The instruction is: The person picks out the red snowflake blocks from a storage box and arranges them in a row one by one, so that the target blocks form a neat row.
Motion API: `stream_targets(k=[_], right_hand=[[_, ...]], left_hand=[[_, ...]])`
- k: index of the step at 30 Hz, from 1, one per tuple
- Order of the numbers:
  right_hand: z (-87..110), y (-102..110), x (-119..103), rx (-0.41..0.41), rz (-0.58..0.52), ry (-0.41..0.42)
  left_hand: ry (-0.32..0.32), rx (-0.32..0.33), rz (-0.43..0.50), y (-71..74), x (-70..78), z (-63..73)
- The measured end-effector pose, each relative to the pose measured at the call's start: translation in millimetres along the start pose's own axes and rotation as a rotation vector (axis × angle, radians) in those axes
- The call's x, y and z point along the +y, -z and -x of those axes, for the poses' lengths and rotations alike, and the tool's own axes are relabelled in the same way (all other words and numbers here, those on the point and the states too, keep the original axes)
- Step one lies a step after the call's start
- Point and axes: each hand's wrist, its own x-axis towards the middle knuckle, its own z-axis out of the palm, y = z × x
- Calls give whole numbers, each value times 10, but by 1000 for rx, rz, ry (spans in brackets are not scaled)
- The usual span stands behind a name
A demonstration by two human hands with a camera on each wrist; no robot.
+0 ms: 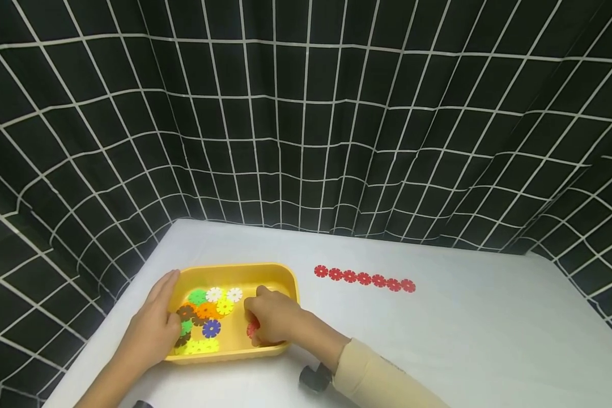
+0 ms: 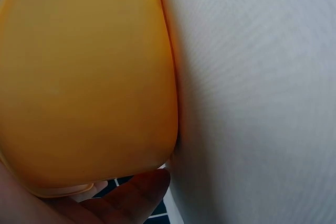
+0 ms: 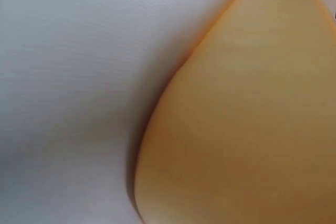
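Observation:
In the head view, a yellow plastic tray [image 1: 234, 352] holds several toothed snowflake discs in green, white, yellow, orange, brown and blue. My left hand [image 1: 152, 323] grips the tray's left end, thumb at the rim and fingers along the outer side; the left wrist view shows its fingers [image 2: 142, 195] against the tray wall [image 2: 89, 87]. Inside the tray's right part, my right hand [image 1: 275, 317] has curled fingers and pinches a red snowflake disc [image 1: 251, 330], partly hidden by the hand. The right wrist view shows only the tray's outer wall [image 3: 241, 119], not the right fingertips.
A row of several red snowflake discs [image 1: 364, 279] lies on the white tabletop [image 1: 464, 328], right of the tray. A dark cylindrical object [image 1: 313, 378] is by the right sleeve. Black cloth with a white grid [image 1: 326, 124] hangs behind the table.

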Motion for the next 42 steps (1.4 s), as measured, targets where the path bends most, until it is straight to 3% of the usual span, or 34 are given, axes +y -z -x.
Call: stream_targets(k=[8, 16, 25, 31, 42], right_hand=[[20, -38, 17, 24, -71, 71], [14, -60, 29, 51, -98, 93], [20, -107, -4, 167, -35, 40], [31, -118, -10, 245, -26, 64], [51, -91, 21, 327, -219, 77]], left_hand=[[-2, 3, -1, 13, 3, 2], [-10, 9, 4, 17, 3, 5], [-5, 7, 10, 14, -4, 10], [-7, 8, 6, 13, -15, 15], [-1, -11, -2, 4, -27, 0]])
